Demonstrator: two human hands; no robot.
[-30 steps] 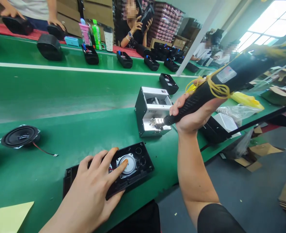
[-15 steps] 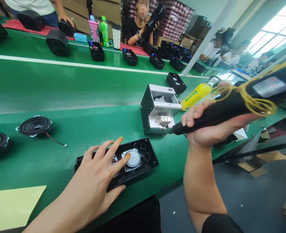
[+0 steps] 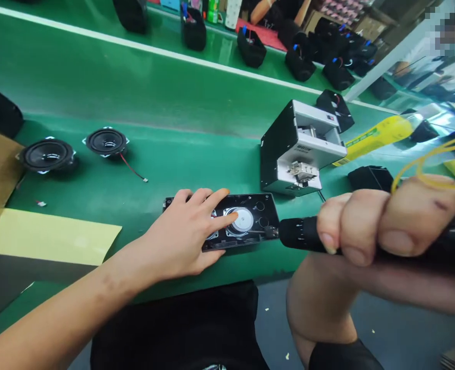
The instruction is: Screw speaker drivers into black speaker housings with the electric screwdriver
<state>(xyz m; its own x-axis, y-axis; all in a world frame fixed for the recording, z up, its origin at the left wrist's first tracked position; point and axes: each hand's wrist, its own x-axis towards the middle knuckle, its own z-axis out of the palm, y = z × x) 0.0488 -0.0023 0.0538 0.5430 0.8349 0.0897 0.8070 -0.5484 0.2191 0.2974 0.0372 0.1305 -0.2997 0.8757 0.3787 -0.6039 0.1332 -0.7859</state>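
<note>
My left hand (image 3: 188,231) lies spread over a black speaker panel (image 3: 268,208) on the green bench, its index fingertip at the round metal back of a speaker driver (image 3: 243,221). The thumb is at the panel's near edge. My right hand (image 3: 381,221) is wrapped round a black electric screwdriver (image 3: 302,234) with a yellow cord. Its bit points left, across the panel beside the driver; whether it touches a screw cannot be made out.
A silver-and-black screw feeder (image 3: 308,149) stands behind the panel, a yellow bottle (image 3: 381,136) to its right. Two loose drivers (image 3: 106,141) and yellow paper (image 3: 53,234) lie left. Black housings (image 3: 251,49) line the far strip, where a person's arms show.
The screwdriver has come down and left from beside the feeder to the panel, and now lies nearly level. My left hand stays on the panel. The view has tilted downward.
</note>
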